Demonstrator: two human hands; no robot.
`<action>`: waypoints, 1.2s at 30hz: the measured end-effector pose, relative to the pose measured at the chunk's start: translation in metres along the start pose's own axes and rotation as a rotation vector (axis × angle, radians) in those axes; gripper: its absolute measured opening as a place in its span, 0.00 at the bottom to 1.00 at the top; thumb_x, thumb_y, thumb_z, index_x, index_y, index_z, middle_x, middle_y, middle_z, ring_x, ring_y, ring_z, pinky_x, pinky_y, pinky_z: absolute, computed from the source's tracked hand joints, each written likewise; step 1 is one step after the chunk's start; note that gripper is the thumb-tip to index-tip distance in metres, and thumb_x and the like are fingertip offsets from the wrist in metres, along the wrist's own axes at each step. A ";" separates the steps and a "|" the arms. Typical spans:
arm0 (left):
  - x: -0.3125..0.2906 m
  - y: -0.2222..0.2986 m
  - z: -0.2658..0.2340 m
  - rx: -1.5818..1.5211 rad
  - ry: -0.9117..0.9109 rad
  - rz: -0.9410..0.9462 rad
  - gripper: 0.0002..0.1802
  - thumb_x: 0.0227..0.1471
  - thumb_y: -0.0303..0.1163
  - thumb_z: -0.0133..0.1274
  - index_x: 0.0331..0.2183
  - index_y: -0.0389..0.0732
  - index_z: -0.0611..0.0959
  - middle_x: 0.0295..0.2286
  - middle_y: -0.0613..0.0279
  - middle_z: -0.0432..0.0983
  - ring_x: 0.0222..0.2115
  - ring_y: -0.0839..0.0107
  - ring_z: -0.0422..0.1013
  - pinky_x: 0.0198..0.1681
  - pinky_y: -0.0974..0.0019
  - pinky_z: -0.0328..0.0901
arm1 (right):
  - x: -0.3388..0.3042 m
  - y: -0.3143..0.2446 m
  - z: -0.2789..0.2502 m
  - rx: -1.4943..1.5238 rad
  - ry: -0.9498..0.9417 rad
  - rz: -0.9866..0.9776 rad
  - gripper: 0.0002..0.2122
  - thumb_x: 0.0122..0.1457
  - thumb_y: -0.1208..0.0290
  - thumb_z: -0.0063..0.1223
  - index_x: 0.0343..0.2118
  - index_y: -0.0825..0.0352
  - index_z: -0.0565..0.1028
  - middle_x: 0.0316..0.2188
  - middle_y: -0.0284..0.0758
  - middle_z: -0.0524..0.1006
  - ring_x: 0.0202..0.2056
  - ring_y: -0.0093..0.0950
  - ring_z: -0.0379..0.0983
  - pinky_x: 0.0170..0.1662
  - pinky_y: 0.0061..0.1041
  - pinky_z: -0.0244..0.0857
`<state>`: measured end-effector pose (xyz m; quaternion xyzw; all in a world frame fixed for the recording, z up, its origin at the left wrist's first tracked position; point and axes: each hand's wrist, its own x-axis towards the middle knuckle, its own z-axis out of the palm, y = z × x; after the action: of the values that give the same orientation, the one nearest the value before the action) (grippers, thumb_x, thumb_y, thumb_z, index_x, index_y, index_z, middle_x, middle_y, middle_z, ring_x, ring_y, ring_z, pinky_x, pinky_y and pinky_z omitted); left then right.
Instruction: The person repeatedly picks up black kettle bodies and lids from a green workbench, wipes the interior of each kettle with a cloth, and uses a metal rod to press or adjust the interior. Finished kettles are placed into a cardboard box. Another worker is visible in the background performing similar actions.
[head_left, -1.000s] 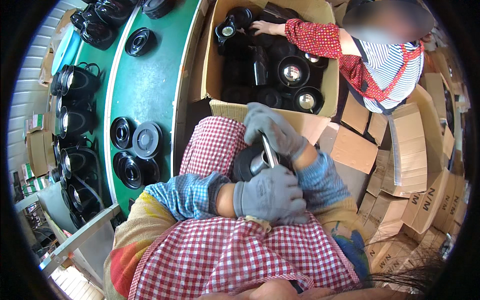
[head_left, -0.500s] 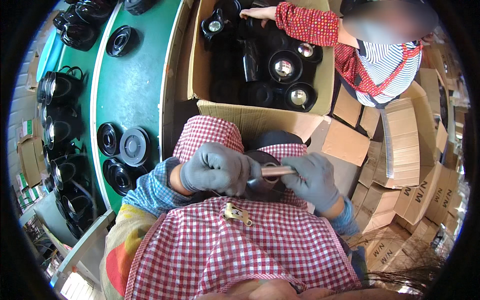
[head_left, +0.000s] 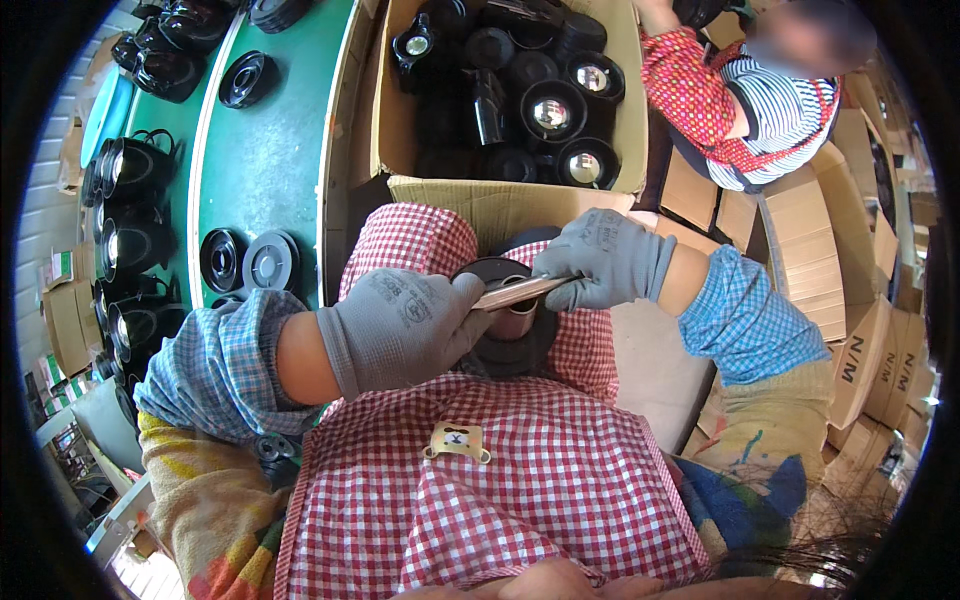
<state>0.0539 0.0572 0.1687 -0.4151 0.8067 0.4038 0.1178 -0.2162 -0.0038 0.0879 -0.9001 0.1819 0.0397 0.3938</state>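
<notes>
Between my two grey-gloved hands runs a narrow, shiny, brownish strip point(head_left: 518, 292); its exact kind is not clear. My left hand point(head_left: 405, 325) is closed, pinching one end of it between thumb and fingers. The other end is in the closed fingers of my right hand point(head_left: 600, 262). Just below the strip, a black round part point(head_left: 510, 355) with a wide rim rests at my lap. A shiny short tube point(head_left: 514, 322) stands at its middle, partly hidden by the strip and my left hand.
Ahead, an open cardboard box point(head_left: 500, 192) holds several black round parts. A green bench point(head_left: 265, 180) at left carries black lids point(head_left: 220, 258) and a grey disc point(head_left: 271, 262). Black pots point(head_left: 130, 250) line its far side. A co-worker point(head_left: 765, 110) is at upper right, near flattened cartons point(head_left: 805, 260).
My hands have moved slightly forward, with the right higher and the strip now slanting up to the right. The co-worker's arm has drawn back from inside the box.
</notes>
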 end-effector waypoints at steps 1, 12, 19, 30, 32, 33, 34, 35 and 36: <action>0.002 0.000 0.001 -0.008 0.004 -0.001 0.16 0.63 0.42 0.48 0.40 0.37 0.77 0.21 0.50 0.77 0.22 0.50 0.77 0.26 0.52 0.69 | 0.000 -0.004 -0.004 -0.005 -0.057 0.063 0.19 0.61 0.43 0.52 0.36 0.57 0.77 0.31 0.39 0.80 0.34 0.45 0.77 0.37 0.44 0.69; 0.054 -0.073 0.009 -0.101 0.062 0.349 0.20 0.61 0.49 0.52 0.34 0.40 0.85 0.24 0.48 0.78 0.28 0.50 0.77 0.33 0.52 0.71 | -0.006 -0.051 0.022 0.384 0.045 0.490 0.19 0.64 0.48 0.52 0.40 0.61 0.77 0.30 0.45 0.79 0.34 0.45 0.78 0.39 0.41 0.70; 0.069 -0.080 0.004 -0.031 0.604 0.471 0.16 0.56 0.42 0.57 0.37 0.38 0.83 0.36 0.46 0.78 0.38 0.48 0.75 0.41 0.49 0.69 | -0.004 -0.054 0.021 0.595 0.127 0.664 0.14 0.65 0.56 0.53 0.35 0.63 0.77 0.24 0.33 0.77 0.26 0.26 0.75 0.32 0.30 0.69; -0.037 -0.103 0.146 0.633 0.400 0.655 0.13 0.55 0.38 0.55 0.42 0.55 0.86 0.63 0.68 0.62 0.64 0.58 0.57 0.66 0.50 0.56 | -0.041 -0.007 0.085 1.001 1.216 0.693 0.18 0.68 0.52 0.50 0.41 0.66 0.75 0.17 0.30 0.73 0.13 0.18 0.65 0.16 0.16 0.58; -0.030 -0.102 0.133 0.661 0.397 0.523 0.10 0.52 0.36 0.57 0.36 0.50 0.88 0.64 0.62 0.60 0.65 0.54 0.55 0.66 0.49 0.55 | -0.027 -0.023 0.093 1.031 1.256 0.637 0.17 0.66 0.53 0.54 0.38 0.66 0.74 0.16 0.31 0.73 0.12 0.19 0.63 0.14 0.18 0.55; -0.032 -0.099 0.121 0.662 0.425 0.432 0.08 0.49 0.35 0.58 0.33 0.48 0.88 0.63 0.58 0.60 0.64 0.53 0.56 0.65 0.48 0.56 | -0.026 -0.026 0.095 1.040 1.235 0.649 0.16 0.66 0.55 0.55 0.37 0.65 0.74 0.16 0.31 0.73 0.12 0.18 0.64 0.15 0.17 0.56; -0.042 -0.100 0.106 0.470 0.410 0.302 0.10 0.46 0.34 0.58 0.32 0.43 0.85 0.61 0.50 0.62 0.61 0.48 0.60 0.61 0.45 0.61 | -0.023 -0.028 0.095 1.028 1.216 0.626 0.15 0.66 0.55 0.55 0.36 0.65 0.73 0.16 0.31 0.73 0.13 0.18 0.64 0.16 0.17 0.57; -0.055 -0.101 0.091 0.243 0.339 0.205 0.10 0.41 0.27 0.62 0.31 0.40 0.82 0.62 0.45 0.59 0.59 0.43 0.62 0.60 0.47 0.63 | -0.020 -0.029 0.096 1.011 1.203 0.609 0.15 0.66 0.56 0.55 0.35 0.65 0.73 0.16 0.31 0.73 0.13 0.18 0.64 0.16 0.16 0.57; -0.063 -0.117 0.095 0.086 0.539 0.332 0.12 0.40 0.24 0.64 0.31 0.39 0.80 0.63 0.44 0.58 0.59 0.43 0.64 0.58 0.50 0.65 | -0.017 -0.033 0.095 0.993 1.197 0.611 0.14 0.66 0.57 0.55 0.35 0.64 0.72 0.16 0.31 0.73 0.14 0.18 0.64 0.17 0.16 0.57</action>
<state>0.1693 0.1258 0.0759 -0.3644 0.8819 0.2586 -0.1503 -0.2138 0.0906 0.0494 -0.4020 0.5930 -0.4250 0.5533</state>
